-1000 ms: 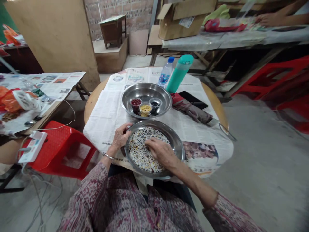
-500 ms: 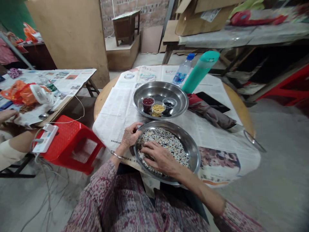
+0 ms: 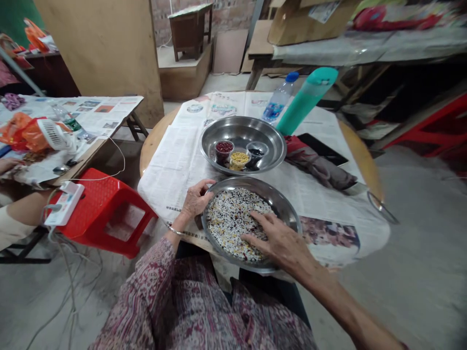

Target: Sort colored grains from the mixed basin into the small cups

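Mixed grains (image 3: 231, 218) in steel basin (image 3: 287, 206), frame centre-low. Left hand (image 3: 197, 198): fingers gripping basin's left edge. Right hand (image 3: 279, 238): fingers spread, tips on grains. Risk: hard outward sweep could spill grains; loose left hold could let basin slide.

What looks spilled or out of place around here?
Nothing looks spilled: the mixed grains seem contained in the near basin. The one oddity is the power strip lying at the edge of the red stool, where it might get knocked off.
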### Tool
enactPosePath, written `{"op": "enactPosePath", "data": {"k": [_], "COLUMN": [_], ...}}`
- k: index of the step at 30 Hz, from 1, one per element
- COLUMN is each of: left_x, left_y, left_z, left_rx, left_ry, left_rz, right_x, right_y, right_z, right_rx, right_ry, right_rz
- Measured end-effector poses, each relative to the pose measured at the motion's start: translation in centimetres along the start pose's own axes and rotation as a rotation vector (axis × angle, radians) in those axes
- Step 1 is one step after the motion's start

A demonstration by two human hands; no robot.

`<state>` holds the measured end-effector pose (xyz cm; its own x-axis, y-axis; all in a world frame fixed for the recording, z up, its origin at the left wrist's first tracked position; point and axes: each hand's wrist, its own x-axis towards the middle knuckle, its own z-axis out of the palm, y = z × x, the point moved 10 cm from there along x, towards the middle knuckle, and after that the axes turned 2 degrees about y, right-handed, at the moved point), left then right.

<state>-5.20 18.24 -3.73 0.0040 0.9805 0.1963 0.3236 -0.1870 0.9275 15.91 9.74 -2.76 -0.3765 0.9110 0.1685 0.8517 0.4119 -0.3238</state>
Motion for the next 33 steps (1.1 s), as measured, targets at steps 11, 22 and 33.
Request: {"op": "enactPosePath", "data": {"k": [11, 22, 33], "left_x": [-0.1, -0.2, -0.4], "left_y": [0.1, -0.2, -0.3], "left_z": [-0.1, -0.1, -0.2], "left_rx": [0.016, -0.004, 0.0], "left_ry": [0.018, 0.013, 0.015], "left_rz": [0.007, -0.001, -0.014], "right_x": [4.1, 4.0, 5.4], "right_y": [-5.3, -8.1, -1.2], "right_z": [2.5, 2.1, 0.0], "right_rx": [0.143, 0.223, -0.015], "right_ry": [-0.019, -0.08, 0.052], "right_rz": [-0.255, -0.349, -0.108]}}
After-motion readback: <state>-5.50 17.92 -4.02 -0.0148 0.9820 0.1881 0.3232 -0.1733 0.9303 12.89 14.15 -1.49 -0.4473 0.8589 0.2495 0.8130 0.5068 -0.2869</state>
